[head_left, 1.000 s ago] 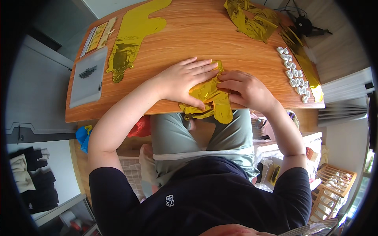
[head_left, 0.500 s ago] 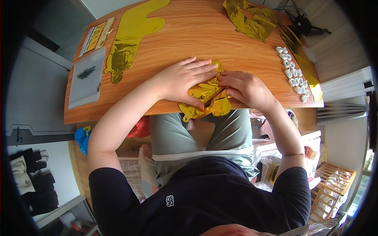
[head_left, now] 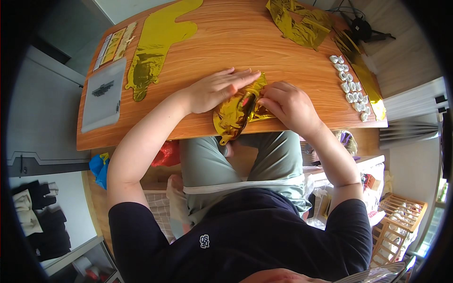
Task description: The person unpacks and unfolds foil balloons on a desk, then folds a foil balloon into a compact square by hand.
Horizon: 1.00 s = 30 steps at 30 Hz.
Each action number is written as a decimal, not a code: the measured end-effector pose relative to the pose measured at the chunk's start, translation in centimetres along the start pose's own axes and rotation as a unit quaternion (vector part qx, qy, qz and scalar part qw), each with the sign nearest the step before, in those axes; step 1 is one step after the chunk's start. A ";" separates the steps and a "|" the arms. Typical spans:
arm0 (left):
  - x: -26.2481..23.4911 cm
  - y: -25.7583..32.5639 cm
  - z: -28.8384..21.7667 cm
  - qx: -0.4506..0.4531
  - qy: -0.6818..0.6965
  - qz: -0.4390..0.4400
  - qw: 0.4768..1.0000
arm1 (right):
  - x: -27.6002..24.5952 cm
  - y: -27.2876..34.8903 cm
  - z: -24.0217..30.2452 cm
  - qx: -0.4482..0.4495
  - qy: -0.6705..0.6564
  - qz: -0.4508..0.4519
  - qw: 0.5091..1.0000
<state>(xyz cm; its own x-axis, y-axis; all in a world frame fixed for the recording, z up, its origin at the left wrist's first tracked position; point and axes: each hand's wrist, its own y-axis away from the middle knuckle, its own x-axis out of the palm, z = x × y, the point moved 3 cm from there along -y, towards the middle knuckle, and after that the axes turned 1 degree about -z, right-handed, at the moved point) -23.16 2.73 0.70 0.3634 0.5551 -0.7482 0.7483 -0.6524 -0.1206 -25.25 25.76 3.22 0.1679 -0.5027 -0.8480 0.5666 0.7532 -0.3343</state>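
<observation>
Two hands at work in the head view, both on one crumpled gold foil balloon [head_left: 238,113] at the near edge of the wooden table [head_left: 222,42]. Left hand [head_left: 218,88] laid flat, fingers spread and pressed down on the upper end of the foil. Right hand [head_left: 289,104] curled, fingertips pinching a fold of the foil from the right side. Balloon partly bunched and rolled between the two hands, its lower end hanging just over the table edge above the lap. Judged from this: flattening or folding under way, roughly midway, with the foil gathered but not yet a neat packet. Farther back on the left, a long flat gold foil balloon [head_left: 155,45] lying smooth and untouched. At the far right, a second crumpled gold foil heap [head_left: 298,22], also apart from the hands. Along the right edge, a double row of small white pieces [head_left: 350,87] beside a gold strip [head_left: 364,75]. At the left end, a grey flat pad [head_left: 103,96] and a narrow packet [head_left: 113,46]. Only one view given.
</observation>
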 end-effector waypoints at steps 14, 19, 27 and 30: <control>0.5 0.0 0.8 0.017 0.011 -0.060 0.998 | 1.8 -1.1 1.3 -0.003 0.054 -0.103 0.993; 0.7 -0.2 0.9 0.045 -0.041 -0.058 0.996 | 0.8 0.3 0.6 0.075 -0.070 -0.063 0.993; 0.7 -0.1 0.4 0.036 -0.068 -0.025 0.997 | 1.0 0.3 0.0 0.113 -0.118 -0.042 0.986; 1.0 0.0 -0.1 0.040 -0.111 -0.015 0.993 | 0.9 0.4 0.4 0.033 -0.007 -0.104 0.994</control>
<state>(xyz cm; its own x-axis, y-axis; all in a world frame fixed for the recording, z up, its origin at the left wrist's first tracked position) -22.79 3.32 0.05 0.2040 0.4537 -0.8675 0.7077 -0.6806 -0.1895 -24.49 25.46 2.50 0.0525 -0.6502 -0.7579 0.6418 0.6034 -0.4732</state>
